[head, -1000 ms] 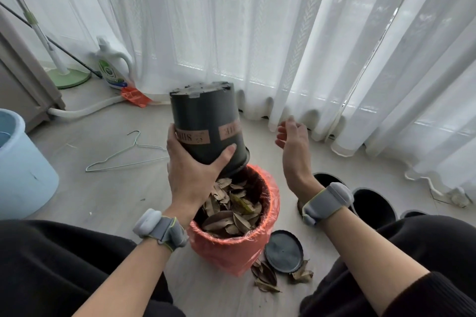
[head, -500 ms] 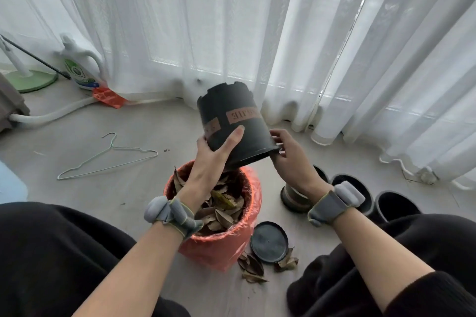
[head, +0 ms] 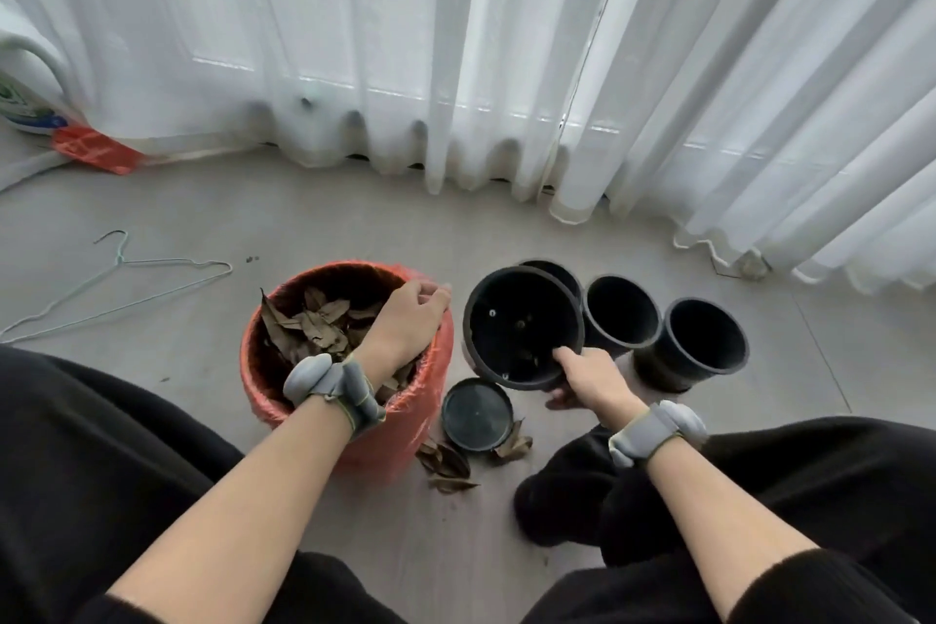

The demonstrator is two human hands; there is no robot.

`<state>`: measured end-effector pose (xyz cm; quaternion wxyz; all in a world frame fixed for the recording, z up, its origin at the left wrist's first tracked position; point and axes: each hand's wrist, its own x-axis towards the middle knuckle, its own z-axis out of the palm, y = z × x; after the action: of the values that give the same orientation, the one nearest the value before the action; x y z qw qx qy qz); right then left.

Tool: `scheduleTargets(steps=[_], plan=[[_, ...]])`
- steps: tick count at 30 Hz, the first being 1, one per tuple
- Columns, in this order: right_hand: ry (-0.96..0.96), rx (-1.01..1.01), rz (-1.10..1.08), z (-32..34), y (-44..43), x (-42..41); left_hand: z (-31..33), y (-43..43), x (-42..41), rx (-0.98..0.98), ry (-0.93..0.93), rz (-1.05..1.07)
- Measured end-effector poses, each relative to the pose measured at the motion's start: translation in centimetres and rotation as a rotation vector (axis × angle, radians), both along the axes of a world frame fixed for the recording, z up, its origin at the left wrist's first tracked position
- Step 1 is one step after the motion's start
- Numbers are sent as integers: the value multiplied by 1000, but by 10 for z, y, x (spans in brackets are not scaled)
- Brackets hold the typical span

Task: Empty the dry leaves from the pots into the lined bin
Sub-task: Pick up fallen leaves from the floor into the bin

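The bin (head: 283,395), lined with a red bag, stands on the floor and holds dry brown leaves (head: 309,324). My left hand (head: 405,319) rests over the bin's right rim, fingers curled on the edge. My right hand (head: 587,378) grips the near rim of a black pot (head: 516,319), thumb inside; the pot is mouth-up, tilted toward me, nearly bare inside. It sits over another black pot (head: 557,269). Two more black pots (head: 620,314) (head: 706,337) stand to the right.
A black saucer (head: 476,413) lies on the floor in front of the bin, with a few spilled dry leaves (head: 448,464) around it. A wire hanger (head: 116,276) lies at left. White curtains (head: 456,41) hang behind. My legs in black frame the bottom.
The pot that my left hand held upside down over the bin is now mouth-up at the right in my right hand. My left hand has let go and dropped to the bin's rim.
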<state>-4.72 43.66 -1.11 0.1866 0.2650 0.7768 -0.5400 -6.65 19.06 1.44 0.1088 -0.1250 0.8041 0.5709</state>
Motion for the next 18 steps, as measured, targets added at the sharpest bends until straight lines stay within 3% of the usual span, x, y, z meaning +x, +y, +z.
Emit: scheduleTargets(steps=[9, 18], plan=[[-272, -32, -56, -99, -8, 18, -13, -10, 12, -167, 104, 19], [-366, -148, -135, -125, -28, 15, -23, -47, 18, -247, 241, 217]])
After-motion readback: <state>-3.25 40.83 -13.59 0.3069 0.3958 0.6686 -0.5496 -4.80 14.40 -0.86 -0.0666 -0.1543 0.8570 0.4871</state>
